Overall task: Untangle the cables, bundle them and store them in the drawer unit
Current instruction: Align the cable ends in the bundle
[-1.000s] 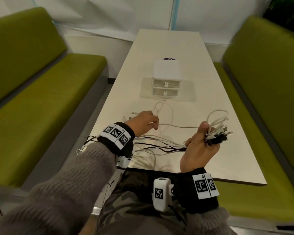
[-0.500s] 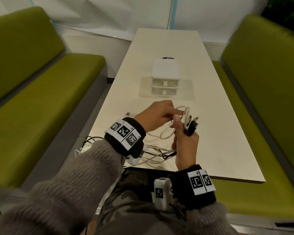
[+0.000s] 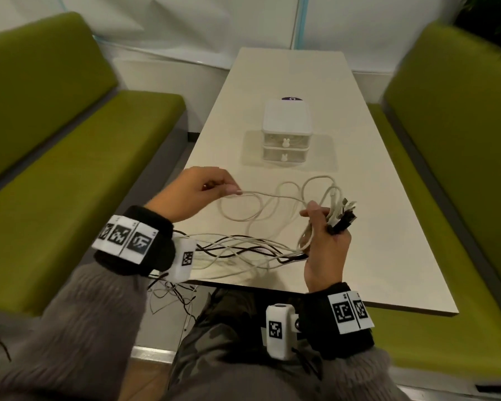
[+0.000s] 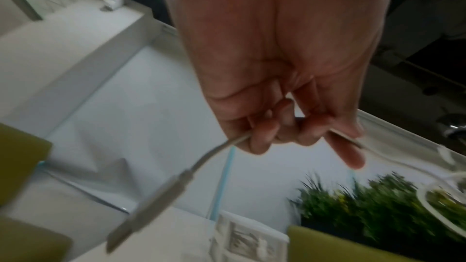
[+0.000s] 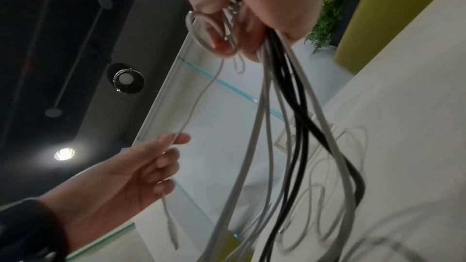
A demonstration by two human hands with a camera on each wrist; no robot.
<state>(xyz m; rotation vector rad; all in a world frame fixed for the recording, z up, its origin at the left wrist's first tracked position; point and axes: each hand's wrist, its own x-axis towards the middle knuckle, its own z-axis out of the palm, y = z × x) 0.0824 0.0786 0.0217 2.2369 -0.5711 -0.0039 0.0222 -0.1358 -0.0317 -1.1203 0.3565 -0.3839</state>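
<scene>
My right hand [image 3: 327,235] grips a bunch of white and black cables [image 3: 243,247] just below their plugs [image 3: 343,214], which stick up past the fingers. My left hand [image 3: 206,186] pinches one white cable [image 3: 261,195] near its end; in the left wrist view its plug [image 4: 151,206] hangs below the fingers [image 4: 262,136]. That cable loops across the table to the right hand. The right wrist view shows the cables [image 5: 282,107] hanging from the palm toward the table. The white two-drawer unit [image 3: 285,131] stands farther back on the table, both drawers closed.
The long cream table [image 3: 373,227] runs away from me between two green benches [image 3: 70,169] [image 3: 460,140]. Cable slack trails off the table's near left edge [image 3: 171,296] toward my lap. A dark round item [image 3: 291,98] sits behind the drawer unit.
The hands met in front of me half a second ago and have since drawn apart. The left hand has pulled a white cable out to the left, away from the held bunch.
</scene>
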